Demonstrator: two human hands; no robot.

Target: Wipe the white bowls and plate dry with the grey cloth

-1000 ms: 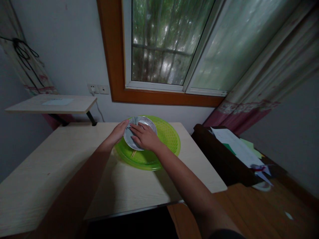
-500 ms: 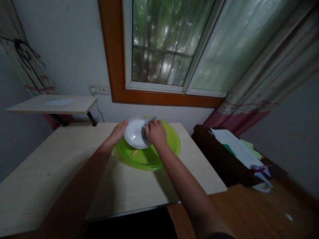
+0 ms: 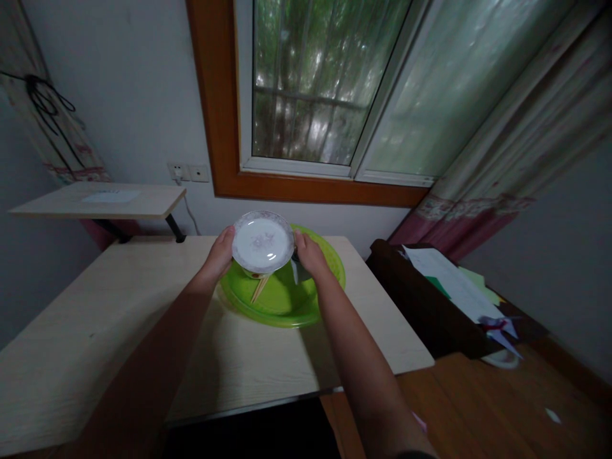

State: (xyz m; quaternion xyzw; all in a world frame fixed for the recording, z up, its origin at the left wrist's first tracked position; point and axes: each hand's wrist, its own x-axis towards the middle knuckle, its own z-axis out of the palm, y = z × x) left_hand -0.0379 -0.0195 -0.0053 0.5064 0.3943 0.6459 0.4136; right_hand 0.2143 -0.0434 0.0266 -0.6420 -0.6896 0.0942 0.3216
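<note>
A white plate [image 3: 264, 239] with a grey patterned rim is held tilted toward me above a round green tray [image 3: 282, 312]. My left hand [image 3: 220, 253] grips its left edge, thumb on the rim. At the right edge, my right hand [image 3: 310, 253] is closed on the rim. A greyish cloth [image 3: 299, 273] hangs below that hand's fingers, which are mostly hidden. Chopsticks [image 3: 259, 290] lie on the tray under the plate. Part of another dish [image 3: 255, 275] shows just beneath the plate's lower edge, its shape mostly hidden.
The tray rests on a pale wooden table [image 3: 119, 319]. A small raised shelf [image 3: 100, 201] with a paper on it stands at the back left. A window [image 3: 329, 89] is behind the table. To the right, a dark cabinet [image 3: 401, 287] bears papers [image 3: 452, 280].
My right hand has moved from the plate's face with the cloth to its right rim. The plate has risen slightly, showing its whole face and the dish below.
</note>
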